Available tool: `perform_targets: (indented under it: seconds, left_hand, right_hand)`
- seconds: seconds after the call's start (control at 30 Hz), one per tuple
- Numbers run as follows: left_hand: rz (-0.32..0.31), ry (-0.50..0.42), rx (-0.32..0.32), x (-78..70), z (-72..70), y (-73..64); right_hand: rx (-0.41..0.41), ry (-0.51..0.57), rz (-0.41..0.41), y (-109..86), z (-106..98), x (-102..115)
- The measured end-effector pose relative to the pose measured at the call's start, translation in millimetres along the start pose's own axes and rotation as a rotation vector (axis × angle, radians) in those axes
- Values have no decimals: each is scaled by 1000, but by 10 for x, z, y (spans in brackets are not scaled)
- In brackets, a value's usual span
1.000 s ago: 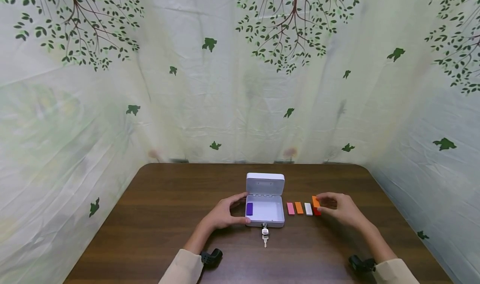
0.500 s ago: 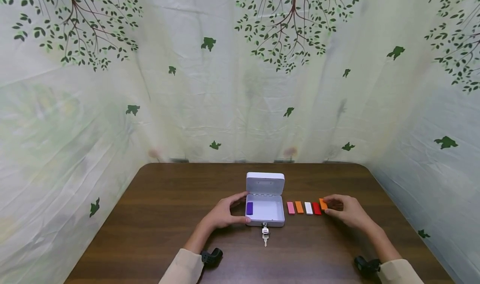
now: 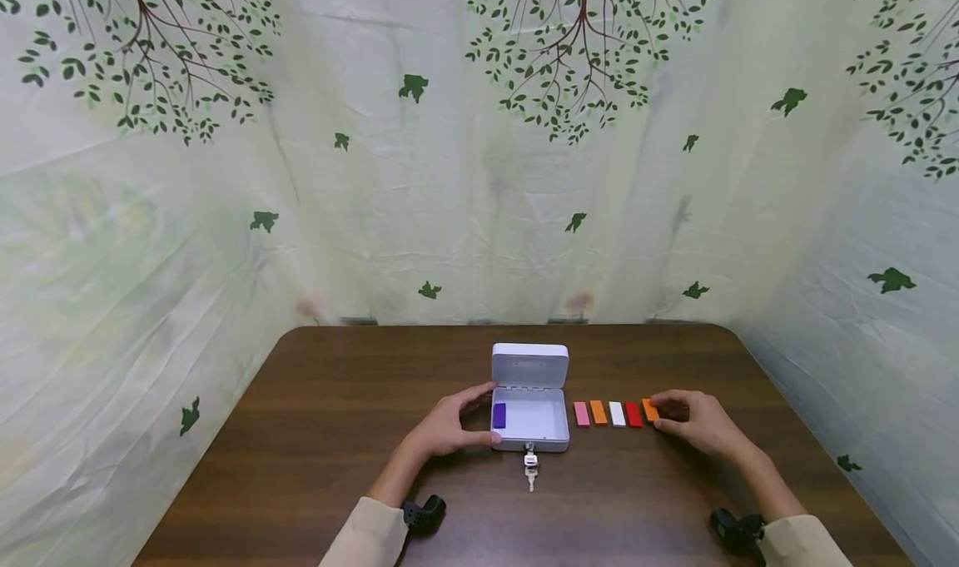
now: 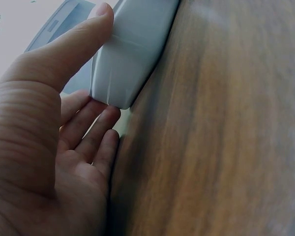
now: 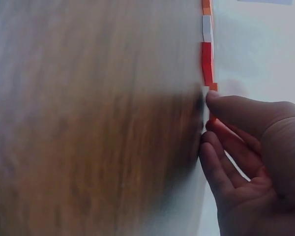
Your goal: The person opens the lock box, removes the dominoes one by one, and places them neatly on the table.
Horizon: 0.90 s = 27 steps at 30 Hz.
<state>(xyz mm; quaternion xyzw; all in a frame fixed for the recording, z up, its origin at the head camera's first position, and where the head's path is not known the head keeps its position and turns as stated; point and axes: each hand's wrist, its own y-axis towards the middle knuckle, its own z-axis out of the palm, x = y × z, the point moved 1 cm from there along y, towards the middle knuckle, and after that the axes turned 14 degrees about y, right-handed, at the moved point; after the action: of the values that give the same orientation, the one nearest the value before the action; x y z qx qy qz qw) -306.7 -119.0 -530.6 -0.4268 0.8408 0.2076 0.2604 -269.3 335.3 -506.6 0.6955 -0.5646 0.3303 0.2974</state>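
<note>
A small white lock box (image 3: 553,419) stands on the table with its lid (image 3: 530,365) raised and a purple block (image 3: 499,415) inside at the left. My left hand (image 3: 446,422) holds the box at its left side, thumb at the front corner and fingers toward the back. In the left wrist view, thumb (image 4: 73,46) and fingertips meet the box's wall (image 4: 132,49). My right hand (image 3: 697,419) pinches an orange block (image 3: 650,409) between thumb and fingers, close over the table. Just left of it lies a red block (image 3: 633,415).
Farther left in the row lie a white block (image 3: 618,415), a second orange block (image 3: 598,413) and a pink block (image 3: 581,415), right beside the box. Keys (image 3: 531,470) hang from the lock at the box's front. Behind the wooden table (image 3: 360,367) hangs a leaf-patterned cloth (image 3: 494,217).
My right hand has carried the orange block from over the red block to the right, down to the end of the row. The red block is uncovered. My left hand stays put.
</note>
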Motion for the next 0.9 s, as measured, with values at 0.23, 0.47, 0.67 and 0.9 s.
perform_targets:
  seconds: [0.23,0.47,0.67,0.9]
  left_hand:
    - [-5,-1,5,4,23,2]
    - [-4,9,-4,7,6,11]
    - [-2,12,1,-6,-6,14]
    - [-3,12,-2,15,14,-3]
  right_hand:
    - [2,-24,-8,-14,14,-47]
    - [-2,-25,-14,-14,19,-28]
    - [-8,-21,-5,-30,6,3]
    - [6,-14,7,-42,12,-8]
